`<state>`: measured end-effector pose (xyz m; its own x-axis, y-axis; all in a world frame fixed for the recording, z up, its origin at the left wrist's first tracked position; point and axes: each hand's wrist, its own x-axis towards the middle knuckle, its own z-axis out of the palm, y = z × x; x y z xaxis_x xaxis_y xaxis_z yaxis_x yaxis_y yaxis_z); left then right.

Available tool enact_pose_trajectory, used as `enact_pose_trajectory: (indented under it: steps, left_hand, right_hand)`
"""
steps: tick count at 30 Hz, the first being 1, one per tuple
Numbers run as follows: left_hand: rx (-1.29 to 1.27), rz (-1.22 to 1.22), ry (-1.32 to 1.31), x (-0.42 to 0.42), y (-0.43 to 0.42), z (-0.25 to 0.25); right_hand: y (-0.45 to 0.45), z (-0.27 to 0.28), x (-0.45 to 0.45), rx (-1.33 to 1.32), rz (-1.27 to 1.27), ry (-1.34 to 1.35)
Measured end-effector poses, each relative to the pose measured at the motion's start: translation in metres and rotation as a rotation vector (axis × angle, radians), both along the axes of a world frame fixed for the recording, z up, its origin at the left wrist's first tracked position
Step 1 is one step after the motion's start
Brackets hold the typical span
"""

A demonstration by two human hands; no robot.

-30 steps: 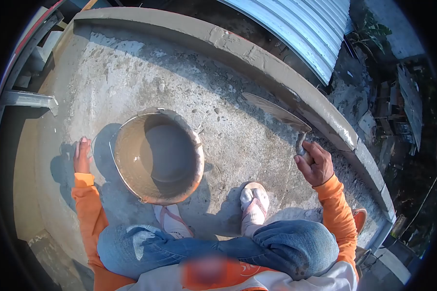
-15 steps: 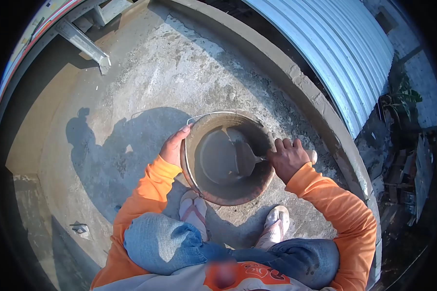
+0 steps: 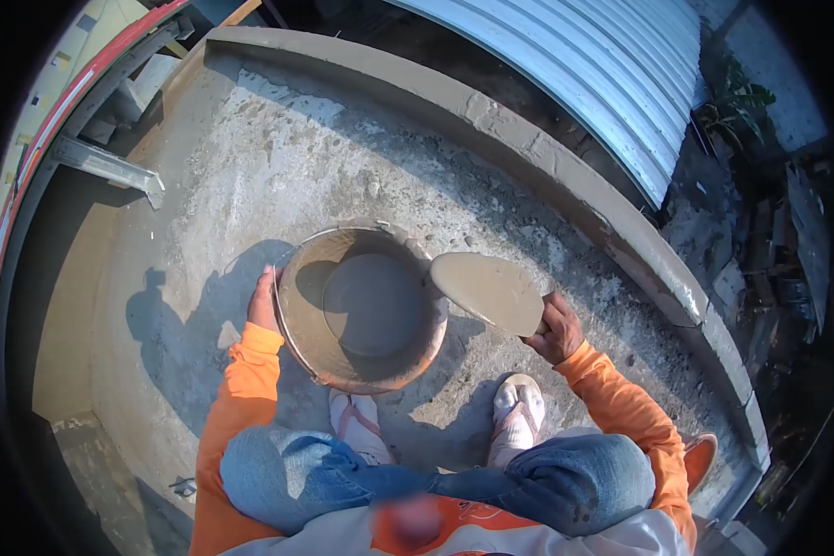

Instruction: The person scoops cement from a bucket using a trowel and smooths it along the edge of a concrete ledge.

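A round, mortar-stained bucket [image 3: 308, 329] stands on the concrete between my feet and the low wall, with grey wet mortar [image 3: 372, 304] in its bottom. My left hand [image 3: 262, 304] grips its left side near the wire handle; some of the fingers are hidden. In my right hand [image 3: 559, 331] is a trowel [image 3: 489, 289], its blade covered with smooth grey mortar. The blade points left, above the bucket's right rim, and the fingers wrap round the handle, which is mostly hidden.
A low curved concrete wall [image 3: 565, 171] runs along the far and right sides. Beyond it lies a corrugated metal roof [image 3: 584, 74]. A metal beam [image 3: 111, 167] juts in at the left. An orange-rimmed object [image 3: 701, 461] sits partly behind my right sleeve.
My right hand has lifted the trowel out of the bucket, and its blade now carries mortar. The bucket, with my left hand on it, appears further left in view; the camera has also turned.
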<state>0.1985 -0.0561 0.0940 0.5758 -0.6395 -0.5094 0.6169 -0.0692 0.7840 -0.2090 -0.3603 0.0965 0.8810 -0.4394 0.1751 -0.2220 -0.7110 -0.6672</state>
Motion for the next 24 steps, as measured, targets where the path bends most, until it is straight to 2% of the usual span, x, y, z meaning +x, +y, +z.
enact_pose_trajectory:
  steps: [1,2,3,5,8,10,12,16,18,22,24]
  left_hand:
    - [0.152,0.146,-0.092,0.003,-0.005,0.003]
    - [0.202,0.221,-0.439,0.024,0.002,-0.017]
    - [0.452,0.178,-0.41,0.012,-0.021,0.028]
    - [0.572,0.082,-0.464,0.048,-0.024,0.034]
    - [0.61,0.015,-0.532,0.088,-0.051,0.047]
    - [0.643,-0.101,-0.75,0.098,-0.084,0.066]
    - [0.69,-0.176,-0.846,0.105,-0.118,0.078]
    - [0.687,-0.185,-0.868,0.124,-0.166,0.069]
    - [0.556,-0.055,-0.771,0.12,-0.179,0.062]
    - [0.556,-0.116,-0.748,0.128,-0.166,0.039]
    - [0.571,-0.037,-0.696,0.141,-0.163,0.029]
  right_hand:
    - [-0.003,0.0,-0.013,0.013,-0.046,-0.041]
    - [-0.006,0.002,-0.025,0.018,-0.116,-0.035]
    - [-0.011,0.003,-0.042,0.024,-0.184,-0.028]
    - [-0.023,-0.002,-0.08,0.035,-0.343,0.045]
    - [-0.043,-0.01,-0.129,0.029,-0.522,0.195]
    - [-0.056,-0.021,-0.158,-0.001,-0.581,0.287]
    - [-0.071,-0.032,-0.182,0.006,-0.594,0.392]
    - [-0.102,-0.025,-0.193,0.021,-0.587,0.424]
    - [-0.106,-0.004,-0.194,0.031,-0.591,0.398]
    - [-0.091,0.018,-0.187,0.025,-0.615,0.296]
    - [-0.092,0.011,-0.179,0.033,-0.541,0.313]
